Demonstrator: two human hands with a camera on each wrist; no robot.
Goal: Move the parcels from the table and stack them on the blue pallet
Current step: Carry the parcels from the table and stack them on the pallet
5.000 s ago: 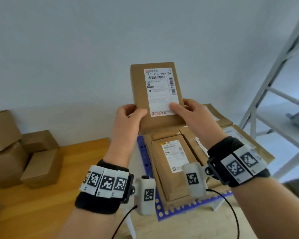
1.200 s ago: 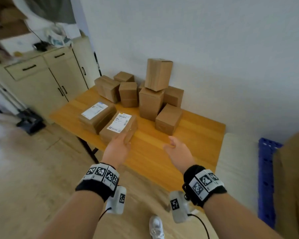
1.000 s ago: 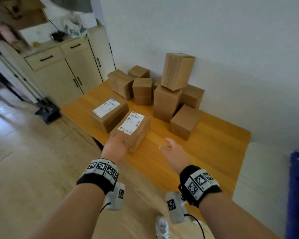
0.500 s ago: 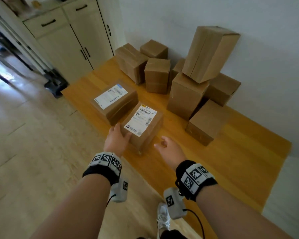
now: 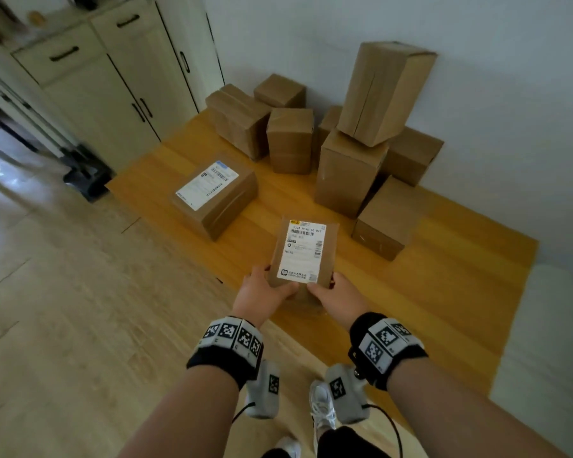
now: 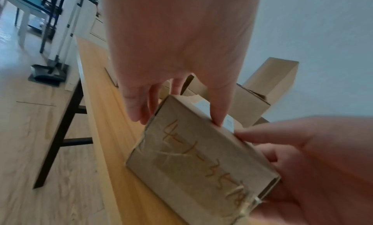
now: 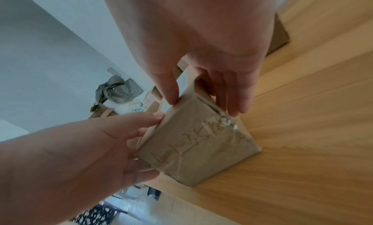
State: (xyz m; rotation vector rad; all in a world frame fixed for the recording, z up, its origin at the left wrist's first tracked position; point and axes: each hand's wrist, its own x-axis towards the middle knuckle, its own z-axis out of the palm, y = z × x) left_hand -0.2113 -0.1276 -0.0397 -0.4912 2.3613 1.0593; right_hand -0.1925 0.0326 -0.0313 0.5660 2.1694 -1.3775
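A brown cardboard parcel (image 5: 303, 252) with a white shipping label on top sits tilted at the front edge of the wooden table (image 5: 443, 292). My left hand (image 5: 278, 287) grips its near left corner and my right hand (image 5: 324, 287) grips its near right corner, thumbs on top. In the left wrist view the parcel (image 6: 191, 156) shows orange handwriting on its taped end, between my left hand (image 6: 179, 119) and the right hand (image 6: 312, 164). In the right wrist view my right hand (image 7: 204, 105) clasps the parcel (image 7: 197, 148), whose lower corner is on or just above the table. The blue pallet is out of view.
Another labelled parcel (image 5: 214, 196) lies left of centre on the table. Several plain boxes (image 5: 361, 143) are piled against the back wall. A cream cabinet (image 5: 113, 77) and a dustpan (image 5: 83, 180) stand to the left. A white surface (image 5: 549, 342) adjoins the table's right end.
My hands, which were reaching beside the parcel, have closed on its near corners. The parcel has turned lengthwise toward me and come to the table's front edge.
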